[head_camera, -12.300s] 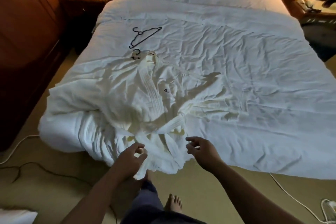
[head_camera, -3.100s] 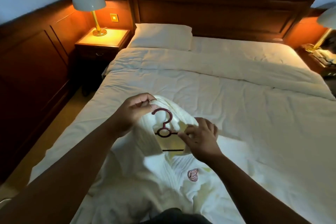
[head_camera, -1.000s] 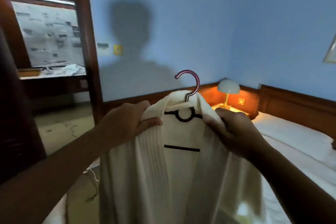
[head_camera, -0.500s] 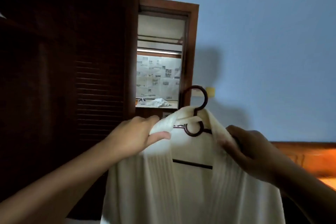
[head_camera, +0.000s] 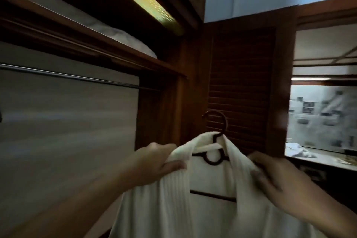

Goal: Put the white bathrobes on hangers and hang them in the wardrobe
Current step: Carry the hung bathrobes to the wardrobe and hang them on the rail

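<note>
Fingers (head_camera: 174,164) of my left hand (head_camera: 154,162) are bunched tight on the left collar of the white bathrobe (head_camera: 173,203). My right hand (head_camera: 278,177) clamps the right collar the same way, so the robe hangs between them on its dark hanger (head_camera: 212,163). Its hook (head_camera: 225,123) stands free above the collar, in front of the louvred door (head_camera: 241,75), well to the right of the wardrobe rail (head_camera: 77,77) and below it.

My worry is that, as far as I can see, I grip cloth and not the hanger itself. When I lift and swing left, I judge the hanger could tip inside the shoulders and turn the hook away from the rail, or the robe could slide off one arm. The hook could also catch the edge of the wooden shelf (head_camera: 135,57) just above the rail. The robe's hem is out of sight, so it may snag below.
</note>
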A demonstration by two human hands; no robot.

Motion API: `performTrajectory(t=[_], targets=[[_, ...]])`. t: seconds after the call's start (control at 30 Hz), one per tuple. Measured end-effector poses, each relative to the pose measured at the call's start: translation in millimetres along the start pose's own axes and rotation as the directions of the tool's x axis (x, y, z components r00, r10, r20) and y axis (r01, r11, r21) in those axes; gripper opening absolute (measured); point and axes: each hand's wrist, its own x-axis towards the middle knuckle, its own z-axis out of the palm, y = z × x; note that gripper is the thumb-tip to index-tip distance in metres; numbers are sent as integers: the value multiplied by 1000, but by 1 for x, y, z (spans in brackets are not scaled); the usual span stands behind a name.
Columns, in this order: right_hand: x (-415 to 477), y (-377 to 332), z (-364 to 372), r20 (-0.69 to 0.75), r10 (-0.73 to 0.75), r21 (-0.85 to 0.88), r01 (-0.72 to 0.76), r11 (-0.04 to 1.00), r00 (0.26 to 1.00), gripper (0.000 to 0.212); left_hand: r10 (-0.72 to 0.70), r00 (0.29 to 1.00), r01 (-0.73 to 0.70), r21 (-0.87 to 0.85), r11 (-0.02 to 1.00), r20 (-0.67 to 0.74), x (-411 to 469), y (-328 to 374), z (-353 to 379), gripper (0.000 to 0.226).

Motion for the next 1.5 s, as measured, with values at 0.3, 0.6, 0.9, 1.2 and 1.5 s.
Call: performTrajectory(t=[0.3,0.6,0.9,1.2,1.5], targets=[[194,75,118,-72,-164,199,176,964,984,10,-115,984,113,-20,993,-136,56,-137,22,25],[366,122,227,-20,-371,322,357,877,928,9,-402,881,456,225,861,-248,84,-230,58,45],[446,99,308,-11,-493,312,471,825,870,24,-594,762,622,547,560,-258,84,-281,46,30],[540,49,352,13,-510,219,496,841,860,20,-592,763,627,521,579,-260,85,-405,23,55],[701,-26,333,-189,-281,105,303,947,941,36,-568,749,661,442,606,-341,188,-547,-88,52]])
